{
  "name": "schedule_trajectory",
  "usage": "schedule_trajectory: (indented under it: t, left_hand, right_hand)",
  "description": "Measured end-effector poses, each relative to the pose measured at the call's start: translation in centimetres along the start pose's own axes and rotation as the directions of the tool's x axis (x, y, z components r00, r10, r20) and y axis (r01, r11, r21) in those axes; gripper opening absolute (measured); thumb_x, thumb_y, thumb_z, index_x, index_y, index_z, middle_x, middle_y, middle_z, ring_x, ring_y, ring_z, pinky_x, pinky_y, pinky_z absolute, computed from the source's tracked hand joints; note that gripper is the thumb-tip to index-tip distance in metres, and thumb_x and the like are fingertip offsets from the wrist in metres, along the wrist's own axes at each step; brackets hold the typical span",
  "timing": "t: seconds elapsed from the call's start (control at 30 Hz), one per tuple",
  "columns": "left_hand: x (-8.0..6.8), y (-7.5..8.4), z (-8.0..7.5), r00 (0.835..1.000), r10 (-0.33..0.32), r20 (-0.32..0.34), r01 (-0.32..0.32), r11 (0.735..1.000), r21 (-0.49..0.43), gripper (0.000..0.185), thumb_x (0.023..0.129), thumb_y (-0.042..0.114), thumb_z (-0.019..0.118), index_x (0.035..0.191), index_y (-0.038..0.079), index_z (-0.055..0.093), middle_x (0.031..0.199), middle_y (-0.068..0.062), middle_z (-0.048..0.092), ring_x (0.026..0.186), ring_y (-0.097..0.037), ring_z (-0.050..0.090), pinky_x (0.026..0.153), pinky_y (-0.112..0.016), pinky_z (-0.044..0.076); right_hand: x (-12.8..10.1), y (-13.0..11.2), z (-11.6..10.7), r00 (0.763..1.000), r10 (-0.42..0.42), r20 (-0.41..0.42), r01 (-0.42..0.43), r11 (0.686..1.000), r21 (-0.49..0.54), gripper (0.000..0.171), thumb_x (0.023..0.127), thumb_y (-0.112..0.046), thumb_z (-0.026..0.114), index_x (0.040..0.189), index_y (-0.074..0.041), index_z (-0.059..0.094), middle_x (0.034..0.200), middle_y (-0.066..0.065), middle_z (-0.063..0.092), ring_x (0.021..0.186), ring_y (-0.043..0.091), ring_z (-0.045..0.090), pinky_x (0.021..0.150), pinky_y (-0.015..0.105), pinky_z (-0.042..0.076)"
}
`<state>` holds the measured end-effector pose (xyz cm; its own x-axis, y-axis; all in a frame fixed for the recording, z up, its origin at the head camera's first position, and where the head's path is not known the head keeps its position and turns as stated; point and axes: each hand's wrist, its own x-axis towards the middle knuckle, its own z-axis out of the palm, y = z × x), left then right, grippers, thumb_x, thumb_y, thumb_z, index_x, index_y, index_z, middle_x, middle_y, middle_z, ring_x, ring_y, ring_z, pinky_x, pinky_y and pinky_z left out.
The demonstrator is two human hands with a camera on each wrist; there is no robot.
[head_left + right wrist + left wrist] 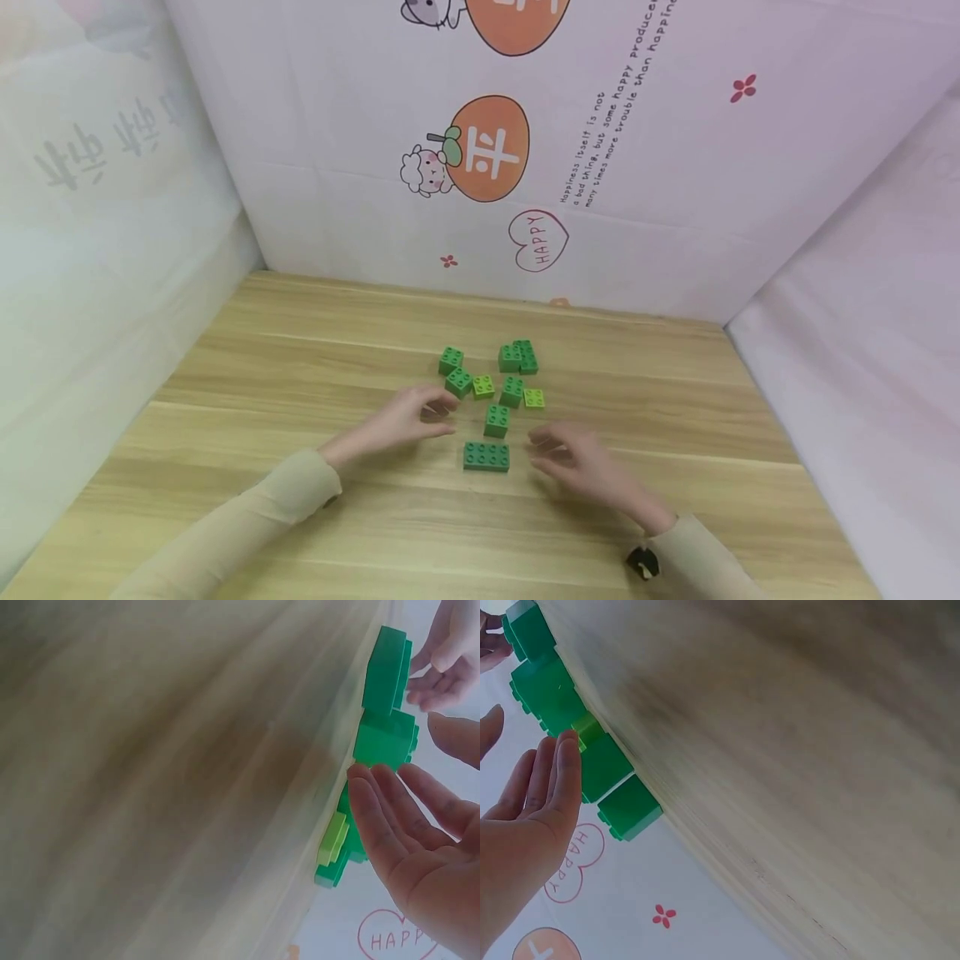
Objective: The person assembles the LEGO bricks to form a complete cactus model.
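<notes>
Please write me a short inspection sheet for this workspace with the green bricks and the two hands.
Surface: wooden table, bare around the bricks.
Job's things: long green brick lies nearest, between both hands; smaller green bricks scattered behind it.
Clutter: nothing seen.
Hands: left hand and right hand both hold nothing, fingers relaxed.
Cables: nothing seen.
Surroundings: printed white sheet walls the table on three sides.

Light wood-grain worktop (300,367), planks running left to right, boxed in on three sides by pale sheeting. Back sheet (675,208) printed with an orange persimmon (489,150) beside a small cartoon sheep (422,172), a pink "HAPPY" heart (538,240), small red flowers (743,87) and slanted lines of black English text (600,150). Left panel (97,250) shows faint grey characters; light soft and even.
</notes>
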<state>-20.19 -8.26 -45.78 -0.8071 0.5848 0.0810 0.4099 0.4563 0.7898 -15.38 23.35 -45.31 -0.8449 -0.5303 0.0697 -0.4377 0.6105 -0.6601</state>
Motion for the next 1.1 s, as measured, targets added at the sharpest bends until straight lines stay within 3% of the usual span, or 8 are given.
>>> schedule_trajectory:
  t: [0.53, 1.1]
  left_hand:
    - [0.3, 0.2, 0.4, 1.000, -0.016, 0.017, 0.016, 1.000, -0.015, 0.039, 0.090, 0.019, 0.072, 0.123, 0.000, 0.062, 0.122, -0.015, 0.068, 0.110, -0.025, 0.068, 0.095, -0.031, 0.059]
    - [0.4, 0.2, 0.5, 0.999, -0.020, 0.026, 0.021, 1.000, -0.019, 0.039, 0.089, 0.020, 0.073, 0.122, 0.002, 0.063, 0.123, -0.013, 0.069, 0.109, -0.024, 0.067, 0.094, -0.030, 0.059]
  right_hand:
    - [1.2, -1.0, 1.4, 0.998, 0.032, 0.054, -0.031, 0.999, -0.010, 0.036, 0.088, -0.021, 0.073, 0.119, -0.006, 0.064, 0.116, 0.009, 0.071, 0.104, 0.023, 0.068, 0.090, 0.034, 0.061]
    - [2.0, -1.4, 2.4, 0.998, 0.059, 0.017, -0.058, 0.996, -0.061, 0.035, 0.083, -0.024, 0.078, 0.114, -0.009, 0.068, 0.109, 0.005, 0.073, 0.096, 0.016, 0.068, 0.085, 0.030, 0.060]
